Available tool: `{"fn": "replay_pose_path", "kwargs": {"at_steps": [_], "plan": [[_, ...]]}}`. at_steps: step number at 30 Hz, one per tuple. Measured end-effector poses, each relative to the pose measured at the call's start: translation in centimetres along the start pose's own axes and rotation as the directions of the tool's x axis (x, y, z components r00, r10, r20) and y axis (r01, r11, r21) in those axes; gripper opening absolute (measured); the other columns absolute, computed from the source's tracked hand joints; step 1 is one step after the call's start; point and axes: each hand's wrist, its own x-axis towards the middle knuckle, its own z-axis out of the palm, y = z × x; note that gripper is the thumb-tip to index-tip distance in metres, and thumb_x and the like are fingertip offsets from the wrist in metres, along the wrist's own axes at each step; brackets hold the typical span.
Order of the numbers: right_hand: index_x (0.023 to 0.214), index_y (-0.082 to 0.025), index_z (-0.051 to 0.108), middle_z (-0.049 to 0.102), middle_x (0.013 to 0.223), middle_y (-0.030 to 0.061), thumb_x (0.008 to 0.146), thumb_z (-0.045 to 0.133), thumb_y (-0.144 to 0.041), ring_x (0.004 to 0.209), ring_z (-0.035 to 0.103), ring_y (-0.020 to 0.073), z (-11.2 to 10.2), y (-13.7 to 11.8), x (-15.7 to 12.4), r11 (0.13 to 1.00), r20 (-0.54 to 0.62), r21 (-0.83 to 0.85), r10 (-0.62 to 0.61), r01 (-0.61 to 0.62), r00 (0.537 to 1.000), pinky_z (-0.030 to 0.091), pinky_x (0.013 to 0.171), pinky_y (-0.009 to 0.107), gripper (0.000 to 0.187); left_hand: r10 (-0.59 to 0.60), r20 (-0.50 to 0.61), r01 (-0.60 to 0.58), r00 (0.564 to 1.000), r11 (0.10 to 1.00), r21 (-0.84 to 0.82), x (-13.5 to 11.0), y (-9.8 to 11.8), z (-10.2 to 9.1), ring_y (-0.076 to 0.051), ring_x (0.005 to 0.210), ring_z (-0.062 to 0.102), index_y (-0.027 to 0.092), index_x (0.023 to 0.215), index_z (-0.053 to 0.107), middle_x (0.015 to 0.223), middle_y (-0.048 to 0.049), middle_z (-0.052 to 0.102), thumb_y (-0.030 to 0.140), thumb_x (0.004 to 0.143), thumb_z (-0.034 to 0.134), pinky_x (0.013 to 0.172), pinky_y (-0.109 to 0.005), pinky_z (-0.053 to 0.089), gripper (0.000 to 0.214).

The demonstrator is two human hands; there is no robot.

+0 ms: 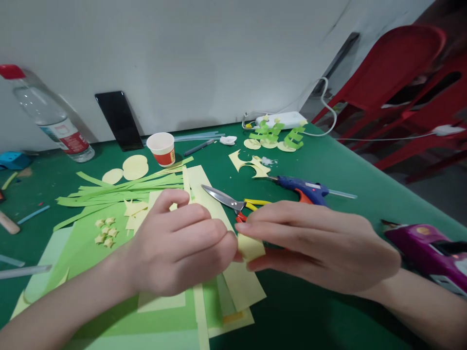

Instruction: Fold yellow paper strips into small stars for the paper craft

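Both hands meet over the stacked paper at the middle of the table. My right hand [317, 238] pinches a small piece of pale yellow paper [251, 248] between thumb and fingers. My left hand [189, 243] is curled closed at the other end of this piece; its fingertips are mostly hidden behind its knuckles. Scissors [224, 198] with yellow and red handles lie just beyond the hands. Left of my left hand, several small folded paper stars [105, 232] rest on a green sheet [82, 257], near cut yellow paper shapes [136, 211].
Green strips [127, 189], yellow paper discs [135, 167], a paper cup [161, 148], a phone [119, 120] and a bottle [62, 121] stand or lie left. A blue glue gun [302, 188], green paper plants [270, 130], a power strip [282, 119] and a purple tool [426, 248] are right.
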Motion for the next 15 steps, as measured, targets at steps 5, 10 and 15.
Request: {"fn": "replay_pose_path", "kwargs": {"at_steps": [5, 10, 15], "plan": [[0.092, -0.021, 0.064, 0.068, 0.082, 0.0005, 0.087, 0.053, -0.024, 0.071, 0.067, 0.0083, 0.03, -0.47, 0.05, 1.0, -0.02, -0.014, 0.005, -0.006, 1.0, 0.056, 0.074, 0.012, 0.012, 0.064, -0.049, -0.064, 0.997, 0.998, 0.004, -0.06, 0.19, -0.02, -0.009, 0.054, 0.053, 0.019, 0.068, 0.051, 0.058, 0.0067, 0.058, 0.012, 0.088, 0.046, 0.059, -0.033, 0.03, 0.022], [0.093, -0.018, 0.063, 0.068, 0.083, 0.0008, 0.088, 0.051, -0.022, 0.073, 0.066, 0.0079, -0.1, -0.5, 0.1, 1.0, -0.002, -0.002, -0.019, 0.019, 1.0, 0.055, 0.076, 0.011, 0.013, 0.13, -0.04, -0.13, 0.991, 0.992, -0.003, -0.32, 0.14, 0.05, -0.01, 0.061, 0.055, 0.02, 0.071, 0.056, 0.066, 0.0045, 0.06, 0.009, 0.088, 0.043, 0.06, -0.034, 0.03, 0.024], [0.092, -0.02, 0.064, 0.068, 0.083, -0.0003, 0.089, 0.049, -0.024, 0.071, 0.066, 0.0076, -0.05, -0.39, 0.19, 1.0, 0.011, -0.001, -0.026, 0.026, 1.0, 0.055, 0.074, 0.01, 0.016, 0.213, -0.038, -0.212, 0.976, 0.977, 0.032, -0.14, -0.01, -0.09, -0.012, 0.064, 0.051, 0.018, 0.077, 0.061, 0.069, 0.0025, 0.058, 0.008, 0.086, 0.042, 0.058, -0.035, 0.032, 0.023]]}}
